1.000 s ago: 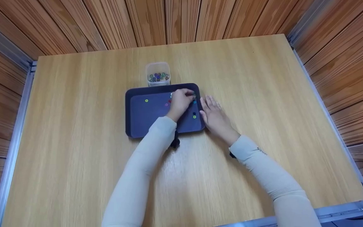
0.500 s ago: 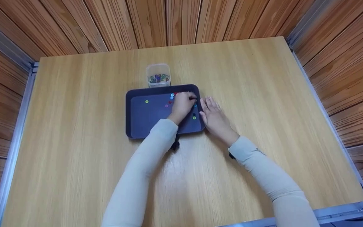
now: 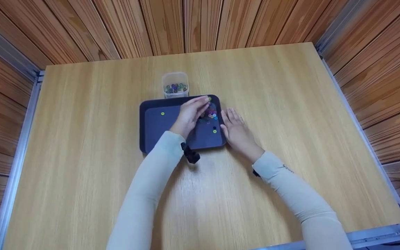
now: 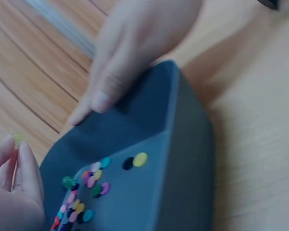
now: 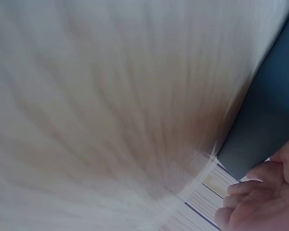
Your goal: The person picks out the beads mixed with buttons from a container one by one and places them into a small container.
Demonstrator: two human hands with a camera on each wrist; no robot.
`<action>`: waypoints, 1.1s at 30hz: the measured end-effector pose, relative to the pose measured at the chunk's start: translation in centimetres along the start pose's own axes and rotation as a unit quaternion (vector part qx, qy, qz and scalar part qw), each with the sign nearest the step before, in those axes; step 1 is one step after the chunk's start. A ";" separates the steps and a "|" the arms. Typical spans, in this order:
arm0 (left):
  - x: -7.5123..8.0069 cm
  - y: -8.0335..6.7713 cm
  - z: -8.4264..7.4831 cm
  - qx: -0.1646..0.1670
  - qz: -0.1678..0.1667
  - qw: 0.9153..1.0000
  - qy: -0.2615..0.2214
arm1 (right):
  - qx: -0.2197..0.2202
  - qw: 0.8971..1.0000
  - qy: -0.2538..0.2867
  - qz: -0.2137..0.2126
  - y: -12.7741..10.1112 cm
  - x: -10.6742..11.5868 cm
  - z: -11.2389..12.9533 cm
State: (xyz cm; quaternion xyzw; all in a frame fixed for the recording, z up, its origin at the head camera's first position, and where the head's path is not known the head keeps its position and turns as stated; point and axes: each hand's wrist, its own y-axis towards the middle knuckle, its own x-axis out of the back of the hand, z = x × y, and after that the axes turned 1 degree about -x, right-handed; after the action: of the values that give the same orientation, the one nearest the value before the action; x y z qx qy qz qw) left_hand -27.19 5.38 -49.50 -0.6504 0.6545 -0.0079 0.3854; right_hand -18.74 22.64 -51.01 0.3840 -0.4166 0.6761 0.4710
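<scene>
My left hand [image 3: 188,116] is raised over the dark blue tray [image 3: 151,139], its thumb and fingertips pinching a small yellow-green marble [image 4: 18,138]. Colourful buttons [image 4: 78,207] lie clustered in the tray's right part, partly hidden by that hand in the head view. A green marble [image 4: 67,182] sits among them. Nearer the front right corner are a yellow button [image 4: 140,160] and a black button [image 4: 128,163]. Fingers extended, my right hand [image 3: 240,133] rests against the tray's right wall and holds nothing.
Behind the tray stands a clear plastic container [image 3: 175,75] with several marbles [image 3: 175,88] in it. A lone yellow button [image 3: 163,113] lies in the tray's left part. Wood-panelled walls surround the wooden table [image 3: 82,173] at the back and sides.
My left hand has lifted from the buttons at the tray's right side and shifted left, with the marble between its fingertips. More of the buttons now show. The right hand stays put.
</scene>
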 end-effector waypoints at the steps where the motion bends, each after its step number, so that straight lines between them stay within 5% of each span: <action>1: 0.2 0.0 -0.3 0.001 -0.003 1.000 -0.013 | -0.001 1.000 -0.001 0.002 0.0 0.0 0.0; 12: 2.0 -0.4 -3.8 -0.035 0.000 0.997 -0.075 | 0.001 1.000 0.003 -0.009 -0.1 0.1 0.0; 19: 2.9 -0.6 -6.3 -0.063 -0.009 0.998 0.007 | 0.002 1.000 0.001 -0.009 -0.1 0.0 0.1; 23: 3.2 -0.4 -7.4 -0.101 -0.033 0.990 0.091 | 0.001 1.000 -0.009 -0.005 0.0 -0.1 0.2; 25: 3.4 -0.2 -7.8 -0.128 -0.058 0.975 0.174 | -0.002 1.000 -0.013 -0.001 0.0 -0.1 0.1; 27: 3.5 0.0 -8.2 -0.154 -0.085 0.946 0.273 | -0.003 1.000 -0.015 0.000 0.0 -0.1 0.1; 30: 3.6 0.1 -8.7 -0.188 -0.118 0.882 0.415 | -0.008 1.000 -0.014 0.005 0.0 0.0 0.2; 33: 3.7 0.1 -8.8 -0.224 -0.124 0.825 0.504 | -0.005 1.000 -0.012 0.002 0.0 0.0 0.2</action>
State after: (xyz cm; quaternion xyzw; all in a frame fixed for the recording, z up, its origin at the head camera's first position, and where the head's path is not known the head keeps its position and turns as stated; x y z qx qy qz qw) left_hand -31.29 -2.15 -45.17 -0.7003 0.6549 -0.2357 -0.1586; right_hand -18.71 22.50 -50.97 0.3890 -0.4269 0.6701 0.4663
